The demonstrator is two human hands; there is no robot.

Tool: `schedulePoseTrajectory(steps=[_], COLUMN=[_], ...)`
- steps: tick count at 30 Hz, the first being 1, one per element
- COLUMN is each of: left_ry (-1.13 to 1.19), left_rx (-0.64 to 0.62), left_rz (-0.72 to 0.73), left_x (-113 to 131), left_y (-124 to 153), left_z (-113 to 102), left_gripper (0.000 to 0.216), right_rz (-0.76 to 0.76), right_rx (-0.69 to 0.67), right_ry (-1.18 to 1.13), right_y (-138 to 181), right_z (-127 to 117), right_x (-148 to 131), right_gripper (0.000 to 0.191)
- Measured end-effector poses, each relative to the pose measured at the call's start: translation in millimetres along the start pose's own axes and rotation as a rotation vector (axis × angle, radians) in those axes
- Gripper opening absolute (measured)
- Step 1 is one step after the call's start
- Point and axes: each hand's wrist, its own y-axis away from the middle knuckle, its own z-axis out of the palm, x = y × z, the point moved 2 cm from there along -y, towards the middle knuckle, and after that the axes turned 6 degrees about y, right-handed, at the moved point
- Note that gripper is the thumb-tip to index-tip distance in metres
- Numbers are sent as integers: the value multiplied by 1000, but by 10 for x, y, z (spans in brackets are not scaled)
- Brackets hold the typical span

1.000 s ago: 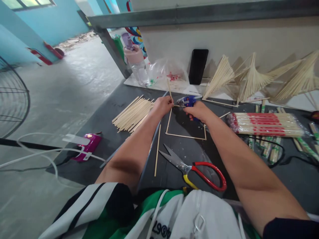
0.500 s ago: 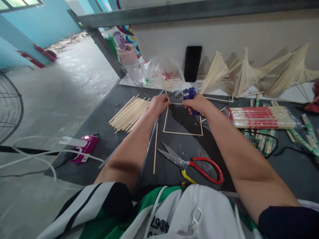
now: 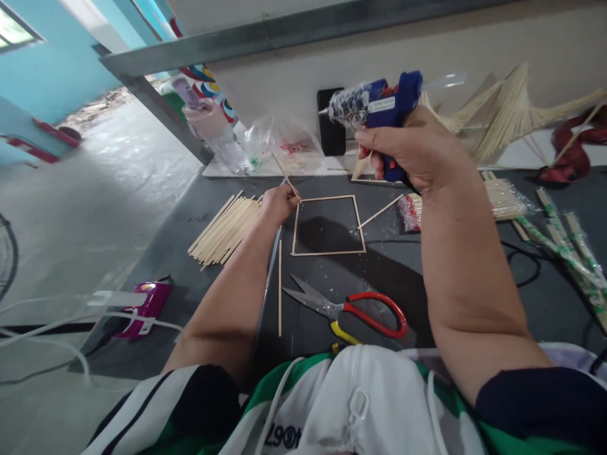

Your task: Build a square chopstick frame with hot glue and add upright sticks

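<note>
My left hand (image 3: 279, 205) pinches a thin wooden stick (image 3: 283, 173) that leans up from the far left corner of a square stick frame (image 3: 329, 253) on the dark table. Raised above the table, my right hand (image 3: 408, 145) is wrapped round a blue glue gun (image 3: 386, 104) whose nozzle points left. Another stick (image 3: 382, 211) slants off the frame's right side. A pile of loose sticks (image 3: 226, 229) lies beyond my left forearm. Nearer to me are a single stick (image 3: 279, 287) and scissors (image 3: 327, 308) with red and yellow handles.
A water bottle (image 3: 213, 133), a plastic bag (image 3: 284, 145) and a phone (image 3: 332, 123) stand along the back. Fanned stick structures (image 3: 509, 114) are at the back right. Packaged sticks (image 3: 505, 197) lie to the right; a magenta power adapter (image 3: 148, 309) with cables is at left.
My right hand has lifted the glue gun up and away from the frame's corner. My left hand stays at that corner with the stick. The whole view has shifted somewhat.
</note>
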Motion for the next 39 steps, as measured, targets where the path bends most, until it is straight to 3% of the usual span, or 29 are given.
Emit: schedulePoseTrajectory(steps=[4,21,34,39], left_ry=[-3,-22,-18,-38], left_rx=[10,14,-22,-38], left_rz=[-20,10,-28,-35], left_x=[1,-49,46,51], left_y=[1,3,45,34], left_z=[7,35,-35,-43], left_gripper=[10,16,22,23], right_rz=[-90,-101,-123,-56], right_rx=[33,6,73,45], right_ry=[-55,62,290,407], right_y=[51,40,-2,-21], right_z=[-45,-24,-57,-54], right_x=[-64,-40,-16,16], right_gripper=[15,14,18,20])
